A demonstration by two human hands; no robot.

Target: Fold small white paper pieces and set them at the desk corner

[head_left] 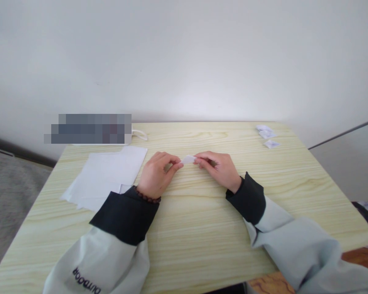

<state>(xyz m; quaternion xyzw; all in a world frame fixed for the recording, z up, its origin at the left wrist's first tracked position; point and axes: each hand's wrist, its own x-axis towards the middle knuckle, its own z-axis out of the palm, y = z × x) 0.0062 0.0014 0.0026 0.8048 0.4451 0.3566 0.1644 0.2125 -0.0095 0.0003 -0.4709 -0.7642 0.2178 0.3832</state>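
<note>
A small piece of folded white paper [188, 159] is stretched between my two hands, just above the middle of the table. My left hand [158, 173] pinches its left end between thumb and fingers. At the other end, my right hand [219, 168] holds the paper in the same kind of pinch. The fingertips hide both ends of the piece. Left of my left hand lies a loose stack of white paper sheets [107, 173], partly covered by my sleeve.
Several small folded white papers [266, 132] lie at the table's back right. A blurred-out object [92, 129] with a white loop [140, 134] is at the back left. The pale wood-grain table [196, 245] meets a white wall [196, 61] behind.
</note>
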